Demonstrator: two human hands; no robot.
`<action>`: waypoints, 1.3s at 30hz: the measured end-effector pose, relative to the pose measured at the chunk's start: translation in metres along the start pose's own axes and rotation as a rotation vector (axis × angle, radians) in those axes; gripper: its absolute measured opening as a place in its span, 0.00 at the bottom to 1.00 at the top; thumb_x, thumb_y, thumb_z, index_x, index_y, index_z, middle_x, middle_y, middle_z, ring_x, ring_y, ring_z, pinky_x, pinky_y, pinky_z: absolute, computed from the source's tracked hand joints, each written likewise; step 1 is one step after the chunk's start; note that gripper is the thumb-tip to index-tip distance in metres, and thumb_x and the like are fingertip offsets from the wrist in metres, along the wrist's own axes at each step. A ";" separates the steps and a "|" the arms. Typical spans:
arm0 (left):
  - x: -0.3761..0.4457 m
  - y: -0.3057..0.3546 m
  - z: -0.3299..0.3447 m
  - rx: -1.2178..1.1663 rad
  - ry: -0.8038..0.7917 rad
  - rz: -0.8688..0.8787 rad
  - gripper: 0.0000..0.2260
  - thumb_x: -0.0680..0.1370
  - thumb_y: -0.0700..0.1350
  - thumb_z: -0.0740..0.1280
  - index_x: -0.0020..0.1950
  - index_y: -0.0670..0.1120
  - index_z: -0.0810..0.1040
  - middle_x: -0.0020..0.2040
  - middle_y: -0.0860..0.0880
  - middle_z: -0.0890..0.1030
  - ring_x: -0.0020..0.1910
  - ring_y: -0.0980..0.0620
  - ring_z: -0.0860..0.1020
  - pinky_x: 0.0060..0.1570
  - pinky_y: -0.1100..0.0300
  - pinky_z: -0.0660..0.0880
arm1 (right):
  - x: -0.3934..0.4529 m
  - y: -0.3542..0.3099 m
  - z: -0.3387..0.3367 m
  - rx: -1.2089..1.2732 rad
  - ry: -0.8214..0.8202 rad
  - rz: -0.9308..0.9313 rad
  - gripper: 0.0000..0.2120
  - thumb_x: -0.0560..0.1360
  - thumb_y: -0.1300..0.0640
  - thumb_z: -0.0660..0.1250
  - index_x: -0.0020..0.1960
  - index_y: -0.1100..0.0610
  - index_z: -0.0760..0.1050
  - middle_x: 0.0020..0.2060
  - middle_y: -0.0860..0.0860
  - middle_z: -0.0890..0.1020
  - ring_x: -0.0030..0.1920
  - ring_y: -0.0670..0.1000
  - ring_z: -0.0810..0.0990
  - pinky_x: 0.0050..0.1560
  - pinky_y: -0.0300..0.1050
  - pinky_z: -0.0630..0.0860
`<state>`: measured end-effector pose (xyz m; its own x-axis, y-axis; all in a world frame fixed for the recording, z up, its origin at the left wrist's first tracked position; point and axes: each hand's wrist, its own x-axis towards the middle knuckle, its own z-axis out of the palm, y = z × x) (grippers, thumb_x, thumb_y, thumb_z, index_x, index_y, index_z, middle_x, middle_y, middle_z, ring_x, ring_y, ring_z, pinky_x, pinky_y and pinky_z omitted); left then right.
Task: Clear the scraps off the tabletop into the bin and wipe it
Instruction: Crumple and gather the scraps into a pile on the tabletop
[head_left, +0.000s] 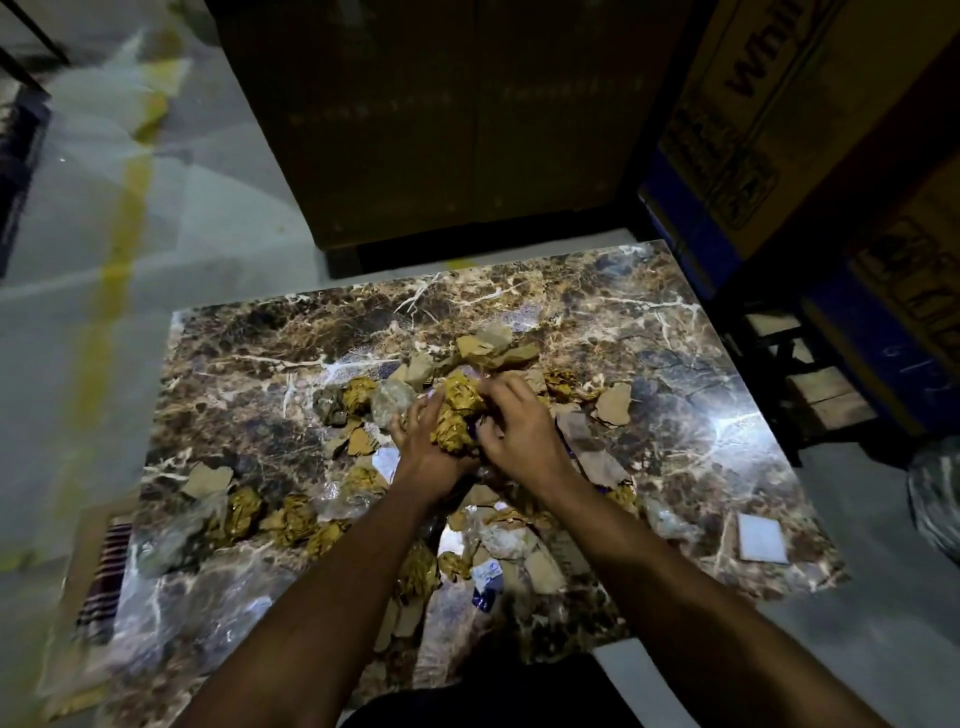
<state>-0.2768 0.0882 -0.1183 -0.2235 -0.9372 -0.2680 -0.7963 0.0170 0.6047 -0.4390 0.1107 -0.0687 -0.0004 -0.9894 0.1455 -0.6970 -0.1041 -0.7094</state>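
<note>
A marble-patterned worktop (249, 374) fills the middle of the view, brown and cream with white veins, glossy enough to throw back glare near its right side. Beyond its far edge stands a large dark cardboard box (447, 119), and to the right are stacked printed cartons (810, 130) with blue bands. Grey floor with a yellow painted line (111, 280) runs along the left. A striped cloth (104, 582) lies at the worktop's left edge, blurred. At the right edge of the view, on the floor, is something wrapped in crinkled plastic (935, 493); what it is cannot be told.

Scraps are strewn over the middle of the worktop: torn brown cardboard pieces (493, 345) near the far side, crumpled clear plastic (392, 402), and more yellow-brown wads in a row (291, 519) toward the left front. A small white rectangular tile or card (761, 538) lies flat and apart from the rest, near the right front corner.

Both forearms reach in from the bottom. The left hand (423, 447) and the right hand (519, 431) meet over the centre of the pile, fingers curled, together holding a crumpled yellow-brown paper wad (457, 410) between them. The left hand cups it from the left and below; the right hand's fingers bend over its top and right side.
</note>
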 end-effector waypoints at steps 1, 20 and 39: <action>-0.001 0.001 -0.002 0.078 -0.010 0.045 0.37 0.70 0.70 0.65 0.77 0.66 0.57 0.83 0.48 0.50 0.80 0.47 0.42 0.77 0.41 0.36 | -0.004 -0.003 0.004 -0.019 -0.029 -0.001 0.21 0.75 0.59 0.67 0.68 0.61 0.74 0.65 0.56 0.74 0.65 0.54 0.73 0.65 0.50 0.76; -0.010 0.006 -0.029 -0.261 -0.033 0.220 0.57 0.64 0.61 0.79 0.80 0.66 0.42 0.81 0.54 0.59 0.80 0.48 0.58 0.73 0.27 0.46 | -0.011 -0.020 0.035 -0.160 0.028 0.070 0.20 0.78 0.62 0.67 0.69 0.53 0.77 0.72 0.57 0.74 0.73 0.59 0.71 0.76 0.60 0.64; -0.002 0.025 -0.029 0.313 -0.093 0.226 0.42 0.75 0.61 0.73 0.80 0.65 0.49 0.83 0.58 0.47 0.81 0.44 0.49 0.71 0.24 0.54 | -0.044 0.017 -0.031 0.499 0.222 0.471 0.30 0.77 0.64 0.69 0.70 0.46 0.58 0.73 0.52 0.71 0.64 0.51 0.79 0.55 0.49 0.81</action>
<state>-0.2801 0.0809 -0.0810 -0.4515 -0.8622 -0.2297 -0.8506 0.3382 0.4026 -0.4729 0.1552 -0.0654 -0.4027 -0.9022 -0.1547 -0.1763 0.2423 -0.9541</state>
